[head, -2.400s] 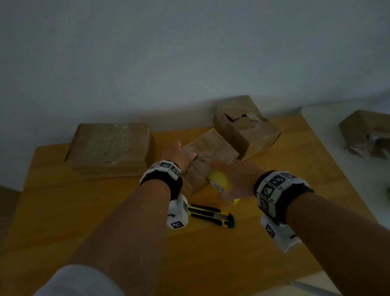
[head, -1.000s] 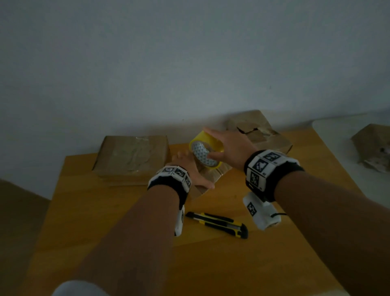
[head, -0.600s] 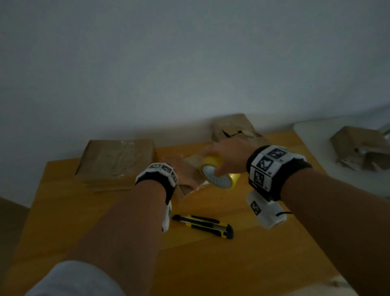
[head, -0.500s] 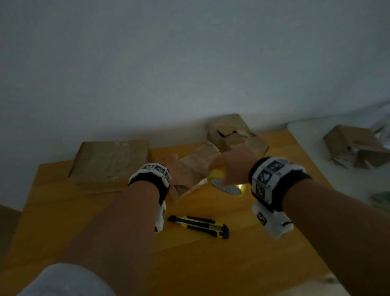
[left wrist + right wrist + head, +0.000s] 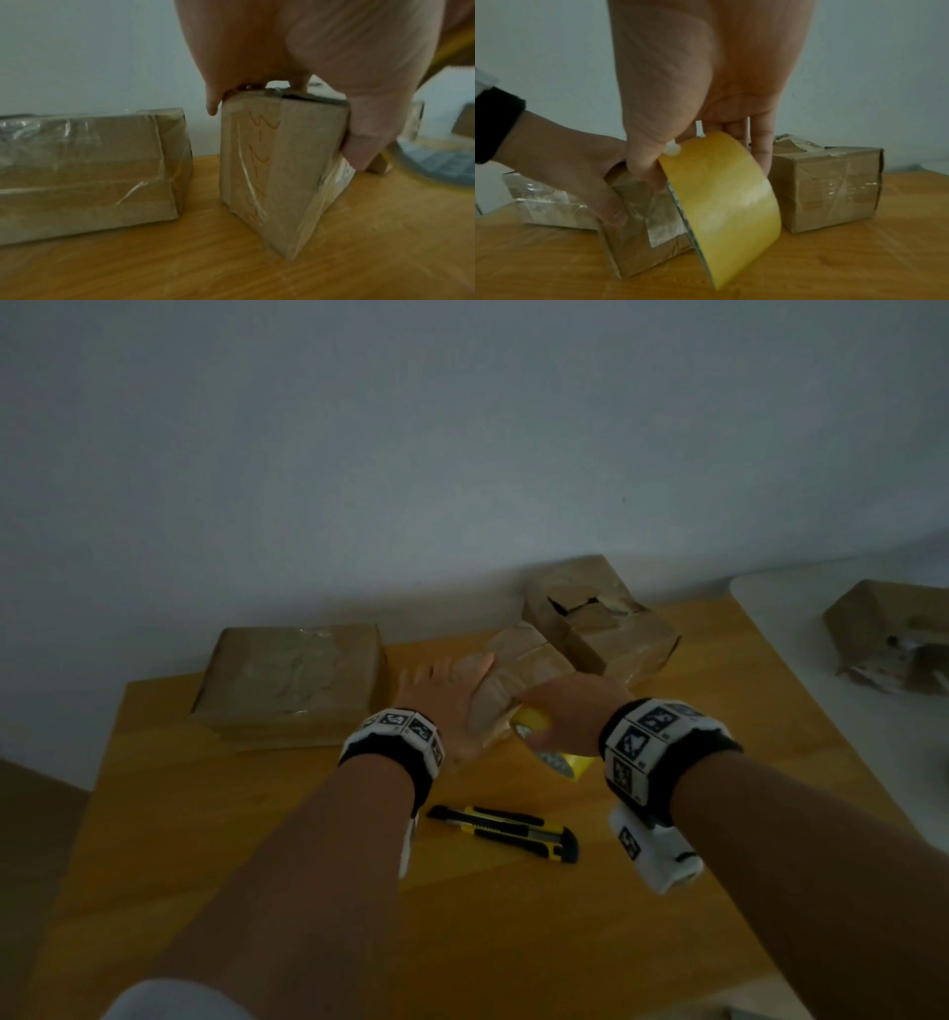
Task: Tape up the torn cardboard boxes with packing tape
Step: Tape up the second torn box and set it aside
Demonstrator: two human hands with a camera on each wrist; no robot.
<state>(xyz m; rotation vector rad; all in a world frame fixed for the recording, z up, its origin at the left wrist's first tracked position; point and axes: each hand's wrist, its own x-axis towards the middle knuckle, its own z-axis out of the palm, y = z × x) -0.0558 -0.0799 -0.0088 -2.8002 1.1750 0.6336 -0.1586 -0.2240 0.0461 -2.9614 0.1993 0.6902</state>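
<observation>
A small brown cardboard box [image 5: 518, 670] stands at the middle of the wooden table [image 5: 257, 839]. My left hand [image 5: 452, 690] grips the box from above, with the thumb [image 5: 365, 142] down its near side and the other fingers over the top. My right hand [image 5: 565, 716] holds a yellow tape roll [image 5: 557, 752] low against the box's near right face. In the right wrist view the tape roll [image 5: 718, 203] hangs tilted just above the table, in front of the box [image 5: 641, 215]. Clear tape shows on the box's faces [image 5: 257, 172].
A flat taped box [image 5: 292, 675] lies at the back left. A box with a torn top [image 5: 606, 629] stands at the back right, close behind the small one. A yellow-and-black utility knife [image 5: 506, 832] lies near me. A white table to the right holds another torn box [image 5: 893, 634].
My right hand has brought the tape roll from above the box down to its near right side. The left hand has stayed on the box.
</observation>
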